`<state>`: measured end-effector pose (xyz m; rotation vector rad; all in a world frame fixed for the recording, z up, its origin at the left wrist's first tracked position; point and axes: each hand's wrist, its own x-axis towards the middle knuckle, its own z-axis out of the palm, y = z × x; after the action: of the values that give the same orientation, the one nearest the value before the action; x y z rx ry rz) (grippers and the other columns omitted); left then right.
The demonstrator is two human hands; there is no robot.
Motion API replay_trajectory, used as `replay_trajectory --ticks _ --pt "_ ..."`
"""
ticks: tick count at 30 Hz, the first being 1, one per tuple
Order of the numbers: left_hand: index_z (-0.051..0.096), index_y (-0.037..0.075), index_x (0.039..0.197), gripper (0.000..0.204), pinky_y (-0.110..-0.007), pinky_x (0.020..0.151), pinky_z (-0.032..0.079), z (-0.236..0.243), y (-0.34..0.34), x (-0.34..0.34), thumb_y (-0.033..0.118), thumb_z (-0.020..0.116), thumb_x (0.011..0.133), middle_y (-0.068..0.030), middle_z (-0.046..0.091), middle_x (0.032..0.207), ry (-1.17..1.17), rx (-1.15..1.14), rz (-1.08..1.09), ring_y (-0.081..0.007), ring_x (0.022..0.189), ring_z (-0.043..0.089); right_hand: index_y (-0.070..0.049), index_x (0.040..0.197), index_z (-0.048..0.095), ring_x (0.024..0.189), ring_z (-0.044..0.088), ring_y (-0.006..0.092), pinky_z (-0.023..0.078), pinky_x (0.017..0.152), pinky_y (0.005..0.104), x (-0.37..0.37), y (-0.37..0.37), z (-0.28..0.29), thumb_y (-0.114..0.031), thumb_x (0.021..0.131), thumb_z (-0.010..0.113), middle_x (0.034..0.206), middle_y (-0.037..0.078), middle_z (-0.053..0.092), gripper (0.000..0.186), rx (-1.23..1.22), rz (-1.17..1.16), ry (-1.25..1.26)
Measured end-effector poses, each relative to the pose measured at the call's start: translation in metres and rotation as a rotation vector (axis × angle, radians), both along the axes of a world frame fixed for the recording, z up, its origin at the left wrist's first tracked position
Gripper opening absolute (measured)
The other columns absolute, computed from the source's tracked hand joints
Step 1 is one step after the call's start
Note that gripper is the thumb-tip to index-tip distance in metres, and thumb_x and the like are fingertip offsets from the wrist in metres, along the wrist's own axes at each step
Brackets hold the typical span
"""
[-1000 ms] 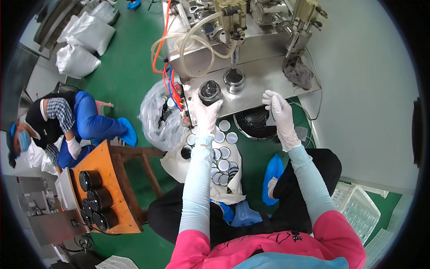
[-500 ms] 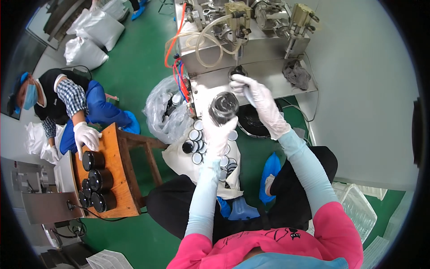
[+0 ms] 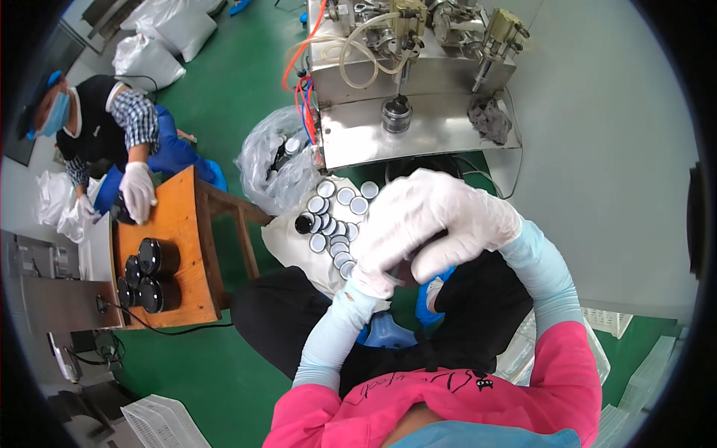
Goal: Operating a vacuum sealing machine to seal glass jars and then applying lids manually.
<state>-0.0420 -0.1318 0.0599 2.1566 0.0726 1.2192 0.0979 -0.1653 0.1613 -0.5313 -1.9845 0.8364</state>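
My gloved left hand [image 3: 377, 254] and gloved right hand [image 3: 455, 216] are brought together in front of my lap. Their fingers are curled around a glass jar [image 3: 424, 252], of which only a dark sliver shows between them. My right hand lies over the top and hides whether a lid is on it. Past my hands, another glass jar [image 3: 396, 118] with dark contents stands on the steel machine tray [image 3: 351, 138], beneath a nozzle [image 3: 402, 78]. Several loose round lids [image 3: 338, 231], pale inside with dark rims, lie on a white sheet left of my hands.
A co-worker at the left has a gloved hand [image 3: 137, 193] on a black-lidded jar at a wooden table [image 3: 198, 276], where several more jars [image 3: 158, 257] stand. A clear plastic bag [image 3: 276, 175] holds lids. A grey rag [image 3: 489, 119] lies on the tray's right.
My hands have come together around the jar, nearer to me, the right now over its top. The machine and its jar show more plainly. The co-worker's hand has moved with a jar.
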Motion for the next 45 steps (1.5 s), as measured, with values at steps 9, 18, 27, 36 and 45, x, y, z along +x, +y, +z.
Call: replay_trajectory --ticks 9,18,27,36,45 --pt "0.047 0.006 0.129 0.070 -0.030 0.096 0.039 0.040 -0.008 -0.042 0.008 0.069 0.062 -0.0049 0.050 0.121 0.142 -1.215 -0.506 -0.0173 0.113 0.049 -0.004 0.096 0.069 0.091 0.063 0.0257 0.050 0.082 0.0346 -0.019 -0.018 -0.004 -0.002 0.076 0.062 0.095 0.009 0.068 0.022 -0.047 -0.293 -0.042" --pt "0.057 0.005 0.112 0.054 -0.029 0.092 0.041 0.057 -0.004 -0.073 0.003 0.072 0.060 -0.0059 0.056 0.107 0.073 -1.082 -0.224 -0.0148 0.105 0.052 -0.002 0.091 0.070 0.085 0.066 0.0263 0.051 0.079 0.0342 -0.069 -0.004 -0.009 0.000 0.073 0.059 0.090 0.011 0.068 0.021 -0.077 -0.504 -0.147" --pt "0.046 0.002 0.120 0.073 -0.031 0.091 0.043 0.065 0.087 -0.145 0.003 0.079 0.055 -0.0073 0.054 0.109 0.105 -0.605 0.339 -0.0167 0.100 0.054 0.003 0.132 0.044 0.124 0.045 0.0214 0.029 0.108 0.0348 -0.103 0.045 -0.007 -0.020 0.085 0.061 0.132 0.013 0.050 0.055 -0.271 -0.339 0.317" --pt "0.038 0.000 0.134 0.071 -0.023 0.058 0.047 0.086 0.234 -0.233 0.000 0.069 0.069 -0.0058 0.059 0.089 0.330 -0.700 0.515 -0.0132 0.066 0.057 0.003 0.125 0.050 0.101 0.059 0.0188 0.044 0.093 0.0318 0.003 -0.117 -0.013 -0.020 0.090 0.056 0.109 0.013 0.062 0.043 -0.501 -0.891 0.449" --pt "0.048 -0.001 0.123 0.052 -0.030 0.075 0.048 0.038 0.341 -0.226 0.007 0.064 0.074 -0.0104 0.060 0.092 0.754 -0.709 0.336 -0.0203 0.083 0.058 0.001 0.103 0.063 0.077 0.063 0.0132 0.052 0.072 0.0254 0.023 -0.387 -0.091 -0.024 0.093 0.055 0.086 0.007 0.066 0.028 -0.564 -1.989 0.765"
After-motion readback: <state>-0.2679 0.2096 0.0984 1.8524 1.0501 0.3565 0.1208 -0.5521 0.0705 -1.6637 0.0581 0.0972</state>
